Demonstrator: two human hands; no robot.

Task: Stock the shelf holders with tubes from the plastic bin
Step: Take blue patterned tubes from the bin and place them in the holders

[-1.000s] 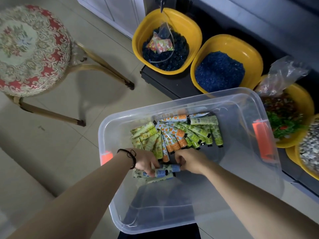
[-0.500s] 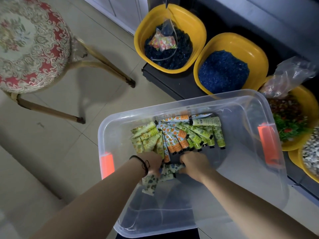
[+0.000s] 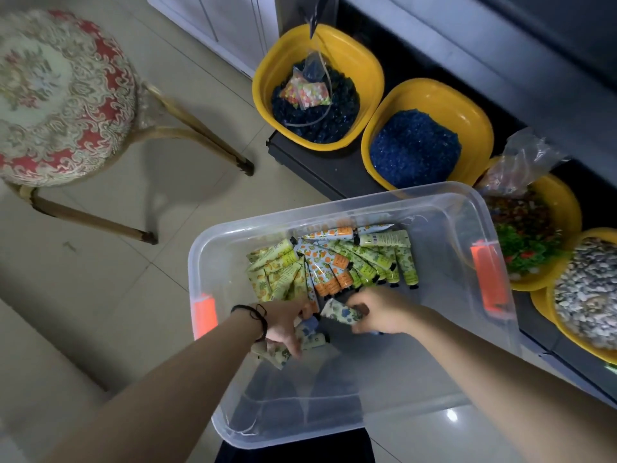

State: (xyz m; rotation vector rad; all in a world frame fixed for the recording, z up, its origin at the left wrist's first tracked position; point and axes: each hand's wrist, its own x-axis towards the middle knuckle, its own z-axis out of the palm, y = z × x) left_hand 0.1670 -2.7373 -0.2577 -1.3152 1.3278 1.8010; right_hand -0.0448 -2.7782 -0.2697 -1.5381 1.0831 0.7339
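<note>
A clear plastic bin (image 3: 444, 202) with orange handle clips sits on the floor below me. Several small printed tubes (image 3: 330, 262), green, yellow and orange patterned, lie fanned out at its far side. My left hand (image 3: 283, 325), with a black band on the wrist, is down inside the bin and closed over a bunch of blue-flowered tubes (image 3: 309, 337). My right hand (image 3: 380, 312) is beside it, gripping one blue-flowered tube (image 3: 342, 311) by its end. No shelf holders are in view.
A stool (image 3: 56, 95) with an embroidered red cushion stands at the left on the tiled floor. Yellow bowls (image 3: 290, 55) of blue pebbles, mixed gravel and grey stones line a low dark shelf (image 3: 320, 165) behind and to the right of the bin.
My hands have drawn slightly apart. The right hand has pulled one blue-flowered tube out of the bunch, while the left keeps hold of the rest.
</note>
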